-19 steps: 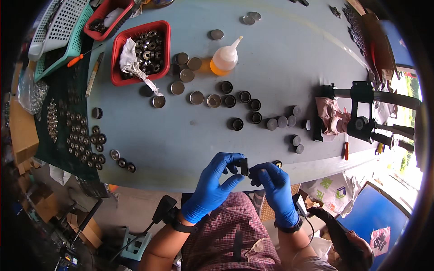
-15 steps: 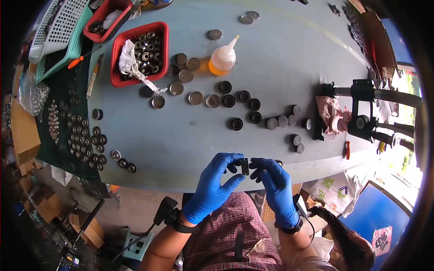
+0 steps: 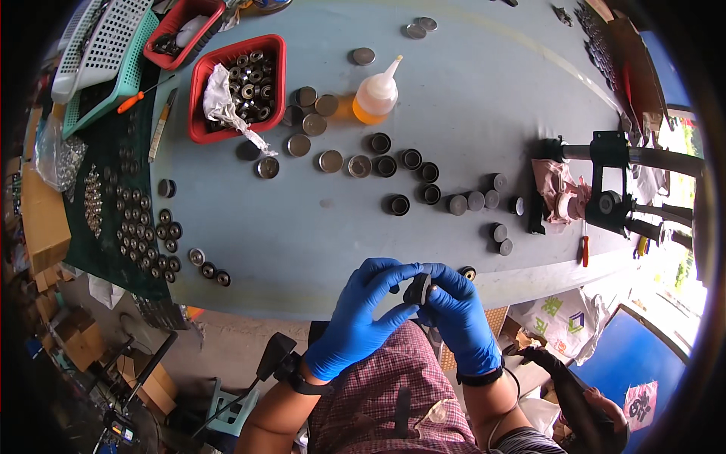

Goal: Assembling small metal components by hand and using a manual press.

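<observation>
Both my hands wear blue gloves and meet at the table's near edge around a black round cap (image 3: 417, 288), which stands tilted on its rim. My left hand (image 3: 361, 318) pinches it from the left, thumb below and fingers above. From the right, my right hand (image 3: 461, 321) grips it, its fingertips partly hidden behind the cap. Just beyond the right hand sits a dark ring-shaped part (image 3: 468, 273). Farther up the table are several open black caps (image 3: 411, 159) and several grey-topped ones (image 3: 475, 200).
A squeeze bottle (image 3: 376, 98) with orange liquid stands near silvery round lids (image 3: 330, 160). A red bin (image 3: 196, 113) of metal rings and a cloth lies far left. Bearing-like parts (image 3: 136, 231) cover the left edge. A green press (image 3: 606, 178) stands at right, with a screwdriver (image 3: 585, 250) beside it.
The black cap has turned from nearly edge-on to show more of its face. My right hand has closed in on it, bringing both hands' fingertips together.
</observation>
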